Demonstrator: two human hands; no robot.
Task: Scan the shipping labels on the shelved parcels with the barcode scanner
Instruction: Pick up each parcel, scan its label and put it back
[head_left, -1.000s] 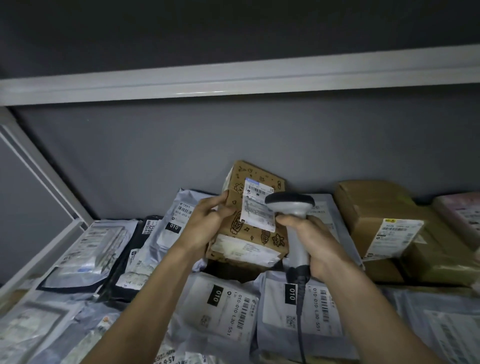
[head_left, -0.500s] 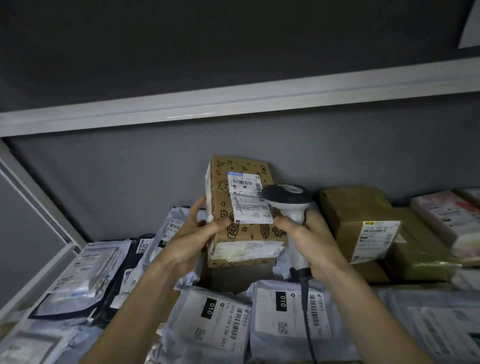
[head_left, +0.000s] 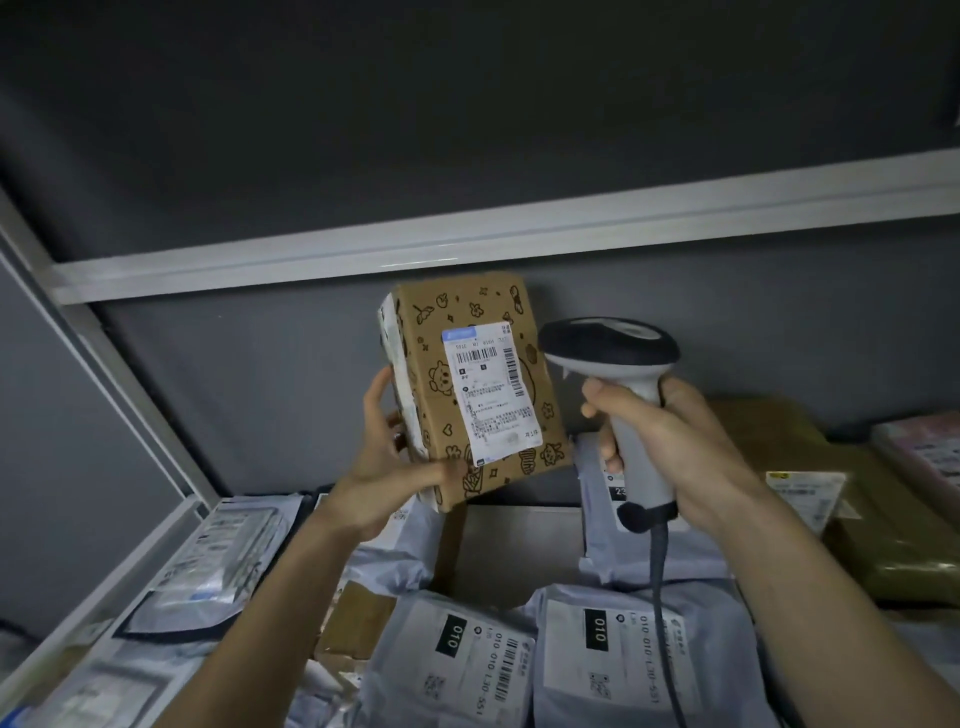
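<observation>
Your left hand (head_left: 387, 462) is gripping the box (head_left: 470, 384) by its lower left corner, tilting it, label (head_left: 491, 387) facing you, clear above the shelved mailers (head_left: 452, 654). Just right of it, your right hand (head_left: 670, 447) is clenching the scanner (head_left: 618, 384) handle, head level with the label, apart from the box. Open air is lying between them; the shelf rail (head_left: 467, 236) is running overhead.

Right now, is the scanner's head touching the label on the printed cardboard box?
Apart. The head view shows a strip of grey wall between the scanner head and the box edge, so the label is untouched.
</observation>
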